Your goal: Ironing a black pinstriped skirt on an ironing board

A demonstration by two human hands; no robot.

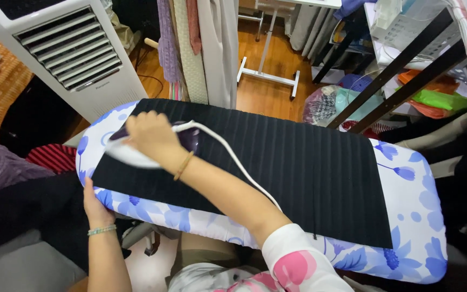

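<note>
The left hand [94, 208] grips the near edge of the ironing board [412, 216] and pulls the black ribbed cloth [277, 167] flat; keeping this tension avoids creases. The right hand [149, 135] is closed around the iron [136, 154], which rests on the cloth's left end. Beyond the board's far right, a white basket [406, 24] sits on a rack; what it holds is unclear.

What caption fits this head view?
Right hand presses a purple-and-white iron on black ribbed cloth.

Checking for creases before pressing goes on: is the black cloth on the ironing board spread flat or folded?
Spread flat: the black cloth lies in one smooth sheet along the ironing board.
</note>
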